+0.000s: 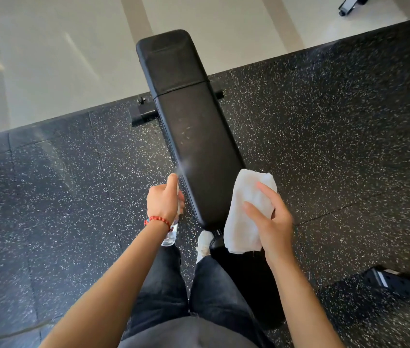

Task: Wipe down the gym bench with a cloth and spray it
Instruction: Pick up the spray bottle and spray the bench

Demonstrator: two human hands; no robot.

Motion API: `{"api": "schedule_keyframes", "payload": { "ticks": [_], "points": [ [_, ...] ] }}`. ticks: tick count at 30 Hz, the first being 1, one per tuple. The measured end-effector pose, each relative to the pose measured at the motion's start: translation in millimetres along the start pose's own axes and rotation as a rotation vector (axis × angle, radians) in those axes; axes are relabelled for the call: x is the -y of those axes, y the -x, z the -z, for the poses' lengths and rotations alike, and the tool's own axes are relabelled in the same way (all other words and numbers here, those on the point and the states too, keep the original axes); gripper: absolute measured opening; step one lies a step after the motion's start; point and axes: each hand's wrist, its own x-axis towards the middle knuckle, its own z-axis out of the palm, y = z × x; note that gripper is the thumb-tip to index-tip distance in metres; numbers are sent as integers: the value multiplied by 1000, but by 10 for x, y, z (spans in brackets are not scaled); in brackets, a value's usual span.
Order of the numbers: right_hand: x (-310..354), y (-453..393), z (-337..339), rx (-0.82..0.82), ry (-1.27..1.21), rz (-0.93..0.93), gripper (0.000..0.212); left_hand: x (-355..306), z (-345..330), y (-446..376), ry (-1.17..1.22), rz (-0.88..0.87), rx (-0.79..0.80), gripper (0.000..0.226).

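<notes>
Black vinyl takes a fine mist as a person's left hand (164, 197), clamped on a clear spray bottle (171, 233), aims its nozzle along the bench (194, 126) from just beside its near end. At that end's other side, the right hand (268, 217) grips a folded white cloth (245, 214), apparently ready to wipe.
</notes>
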Motion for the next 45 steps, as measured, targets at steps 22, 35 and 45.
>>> {"api": "schedule_keyframes", "payload": {
  "ticks": [22, 35, 45],
  "points": [
    [847, -1516, -2123, -147, -15, -67, 40, -1255, 741, -2600, -65, -51, 78, 62],
    [1208, -2601, -2694, -64, -6, -15, 48, -1990, 750, -3719, -38, -18, -2, 57],
    [1682, -3623, -3247, 63, 44, -18, 46, -2437, 835, -4371, 53, 80, -38, 56]
  ]
}}
